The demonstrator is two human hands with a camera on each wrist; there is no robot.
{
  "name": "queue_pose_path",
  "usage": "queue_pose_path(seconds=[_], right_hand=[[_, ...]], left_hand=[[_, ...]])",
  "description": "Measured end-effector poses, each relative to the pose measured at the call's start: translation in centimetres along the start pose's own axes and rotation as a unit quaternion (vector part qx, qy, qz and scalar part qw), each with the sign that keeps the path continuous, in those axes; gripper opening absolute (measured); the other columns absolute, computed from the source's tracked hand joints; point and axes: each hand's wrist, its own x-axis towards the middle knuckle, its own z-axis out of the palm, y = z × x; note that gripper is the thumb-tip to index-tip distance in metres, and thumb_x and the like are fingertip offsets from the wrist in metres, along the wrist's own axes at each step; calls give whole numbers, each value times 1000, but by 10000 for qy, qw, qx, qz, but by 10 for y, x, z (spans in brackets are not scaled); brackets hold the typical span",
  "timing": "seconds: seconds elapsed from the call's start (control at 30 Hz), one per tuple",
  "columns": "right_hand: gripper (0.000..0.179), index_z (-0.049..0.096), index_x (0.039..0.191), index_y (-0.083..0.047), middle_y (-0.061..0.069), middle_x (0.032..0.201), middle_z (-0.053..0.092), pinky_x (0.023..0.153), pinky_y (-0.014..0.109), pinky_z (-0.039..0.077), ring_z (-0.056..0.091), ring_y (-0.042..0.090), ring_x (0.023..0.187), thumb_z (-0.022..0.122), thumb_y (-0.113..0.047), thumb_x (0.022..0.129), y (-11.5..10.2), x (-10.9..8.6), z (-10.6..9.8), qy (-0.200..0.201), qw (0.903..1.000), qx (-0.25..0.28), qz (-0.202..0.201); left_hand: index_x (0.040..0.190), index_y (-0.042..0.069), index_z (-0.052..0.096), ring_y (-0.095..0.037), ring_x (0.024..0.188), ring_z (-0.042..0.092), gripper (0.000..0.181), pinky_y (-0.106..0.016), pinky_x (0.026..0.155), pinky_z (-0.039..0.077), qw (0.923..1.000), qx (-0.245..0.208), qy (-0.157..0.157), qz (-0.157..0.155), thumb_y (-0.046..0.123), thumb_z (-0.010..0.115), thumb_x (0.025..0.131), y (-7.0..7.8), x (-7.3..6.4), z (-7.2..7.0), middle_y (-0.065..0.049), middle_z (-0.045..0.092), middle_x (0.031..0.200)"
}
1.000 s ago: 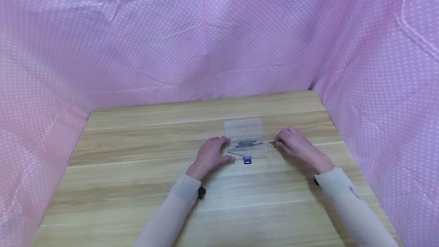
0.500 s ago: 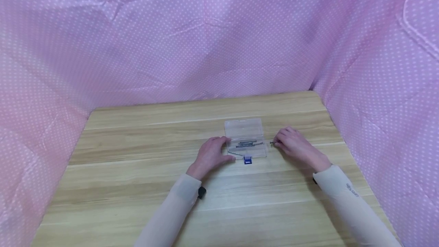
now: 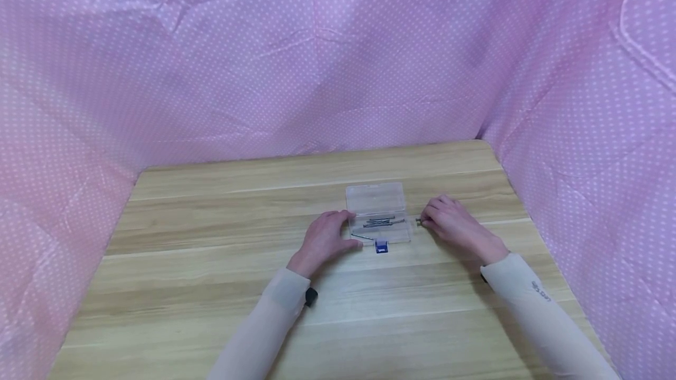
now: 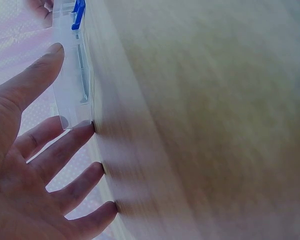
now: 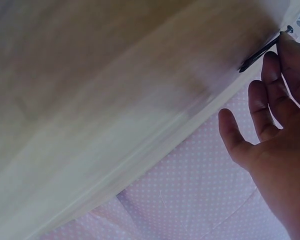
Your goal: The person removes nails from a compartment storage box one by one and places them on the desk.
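Note:
A clear plastic box [image 3: 396, 234] lies on the table with its lid [image 3: 375, 197] folded back and its blue latch [image 3: 381, 246] toward me. Several long, dark metal screws [image 3: 377, 223] lie in its rear part, and one screw [image 3: 362, 236] slants in the front part. My left hand [image 3: 324, 238] holds the box's left end, thumb at the front and forefinger at the back corner. Right of the box, my right hand [image 3: 451, 220] pinches screws [image 5: 262, 54] low over the table; their exact number is hard to tell. Threads are too blurred to make out.
The wooden table [image 3: 211, 298] extends around the box on all sides. Pink dotted cloth [image 3: 317, 63] hangs behind the table and along both sides. Dark straps or cameras [image 3: 311, 296] sit at the wrists.
My right hand has shifted very slightly left, and the screw heads at its fingertips have turned a little. The left hand and the box have stayed in place.

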Motion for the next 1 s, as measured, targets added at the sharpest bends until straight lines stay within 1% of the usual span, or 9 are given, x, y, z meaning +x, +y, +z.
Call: queue_pose_path(seconds=[0.23,0.43,0.6,0.8,1.0], right_hand=[[6,70,94,-12,4,102,67,87,52,48,57,28,101,76,-9,93,-1,-1,-2,20,10000,56,3],[6,72,97,-11,5,102,68,91,53,48,58,29,101,76,-10,92,0,-3,-4,84,9995,276,99],[8,73,98,-8,6,100,69,92,55,49,61,31,100,76,-6,90,0,-6,-8,261,9989,370,90],[10,73,100,-4,10,101,70,93,53,51,63,32,99,74,-3,91,-4,-10,-14,457,9977,490,91],[10,71,100,-4,10,100,71,91,54,52,65,33,98,75,-1,91,-11,-11,-18,932,9925,761,214]], left_hand=[[136,14,65,-32,131,55,68,-49,111,43,10000,30,4,13,41,90,79,0,-1,0,-9,67,133],[136,14,65,-32,132,55,68,-49,111,43,10000,31,7,21,41,90,79,1,-1,1,-9,67,134],[135,14,65,-32,130,56,67,-49,110,44,10000,3,28,50,42,90,79,1,-1,1,-9,68,131],[135,14,65,-33,132,55,67,-50,112,42,10000,-14,27,19,41,90,79,1,0,1,-9,68,133],[136,14,64,-33,133,54,68,-50,113,41,10000,-22,43,-12,41,90,79,1,1,2,-9,67,134]])
